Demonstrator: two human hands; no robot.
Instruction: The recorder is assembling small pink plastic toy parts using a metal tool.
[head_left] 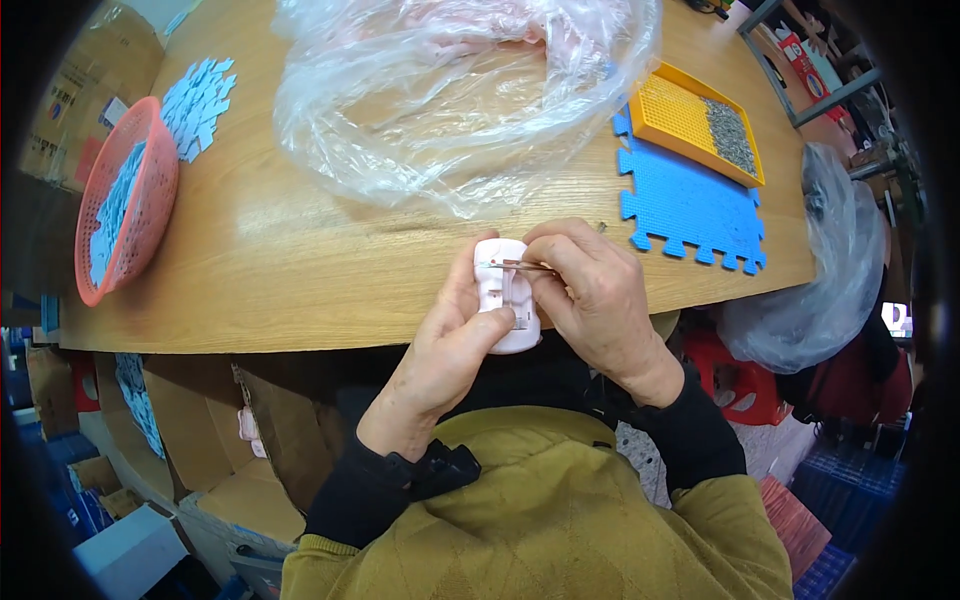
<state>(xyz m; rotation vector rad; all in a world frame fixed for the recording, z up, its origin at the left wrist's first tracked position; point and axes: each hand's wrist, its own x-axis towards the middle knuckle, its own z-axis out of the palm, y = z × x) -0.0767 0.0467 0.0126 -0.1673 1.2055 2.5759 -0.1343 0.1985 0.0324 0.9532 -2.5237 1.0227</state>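
Nearest to the camera is 1 olive sweater (540, 500), worn by the person, with 2 dark cuffs at the wrists. Beyond it, the 2 hands are close together, just over the near edge of the wooden surface (380, 280). The left hand (440, 355) grips 1 white casing (492, 285) between thumb and fingers. The right hand (605, 295) pinches 1 thin tool (535, 267), which looks like tweezers, and its tip is at the upper part of the casing.

As for writing, the carton (75, 110) at the far left bears dark printing and 1 small white label (112, 112), too small to be read. At the upper right, 1 red box (805, 65) also carries printing.

On the surface I count 1 clear bag (430, 140) with pale pink things inside, 1 coral basket (155, 210) containing blue pieces (115, 215), and beside it 1 pile of similar pieces (198, 105), too many for counting. To the right, 1 yellow tray (700, 160) with small grey parts (730, 135) rests partly on 1 blue mat (690, 210). Lower left stands 1 open carton (205, 420), with at least 2 pale pieces (248, 425) visible inside.
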